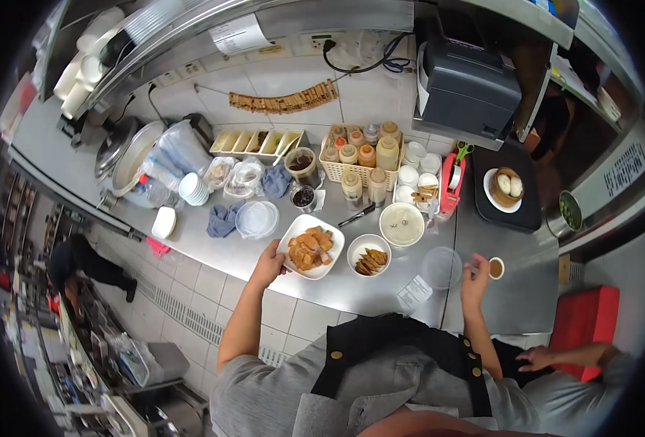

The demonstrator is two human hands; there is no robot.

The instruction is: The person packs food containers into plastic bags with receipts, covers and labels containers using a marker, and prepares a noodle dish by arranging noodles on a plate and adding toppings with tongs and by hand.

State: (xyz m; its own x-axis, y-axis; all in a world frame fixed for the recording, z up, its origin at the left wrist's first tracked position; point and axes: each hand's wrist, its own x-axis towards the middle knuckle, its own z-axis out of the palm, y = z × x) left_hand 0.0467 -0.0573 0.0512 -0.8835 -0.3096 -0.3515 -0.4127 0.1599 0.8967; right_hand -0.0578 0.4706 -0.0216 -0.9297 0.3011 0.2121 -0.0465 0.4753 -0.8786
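Note:
My left hand [268, 266] grips the edge of a white square bowl [334, 269] of browned, fried-looking pieces [309, 247], tilted slightly over the counter's front. My right hand [474, 280] is at the right, fingers curled in a pinch; what lies between them is too small to make out. A clear round lid [441, 268] lies just left of that hand, and a small cup of brown sauce [496, 268] stands to its right. Between my hands is a white round bowl [370, 244] with brown wedge-shaped pieces. A printed slip [414, 293] lies near the front edge.
Behind are a basket of sauce bottles [330, 173], a lidded round tub [401, 223], a black marker [357, 215] and a red tape dispenser [450, 188]. A bamboo steamer of buns [508, 186] sits on a black tray [528, 213]. Another person's hand [536, 357] is at lower right.

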